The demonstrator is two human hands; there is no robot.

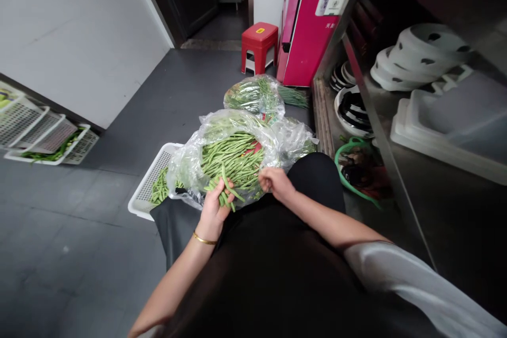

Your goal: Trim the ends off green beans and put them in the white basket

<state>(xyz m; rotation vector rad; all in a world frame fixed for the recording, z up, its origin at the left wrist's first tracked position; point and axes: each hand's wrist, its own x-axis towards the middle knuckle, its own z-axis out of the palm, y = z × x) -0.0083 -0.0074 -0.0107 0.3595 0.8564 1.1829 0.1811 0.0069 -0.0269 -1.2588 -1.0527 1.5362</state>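
Note:
A clear plastic bag point(186, 161) lies open in front of me, full of long green beans point(233, 156). My left hand point(217, 202) is closed around a small bunch of green beans point(226, 196) at the bag's near edge. To its right, my right hand point(275, 182) is curled at the bag's right side, fingertips together; whatever they may hold is too small to make out. On the left, partly under the bag, a white perforated basket point(143, 198) contains short pieces of green bean point(160, 188).
Behind the bag lie another bag of greens point(253, 94) and loose green stalks point(293, 96). A red stool point(260, 45) stands farther back. Metal shelving point(380, 132) with white containers and a green basket point(348, 145) runs along the right. White baskets point(51, 137) lean by the left wall.

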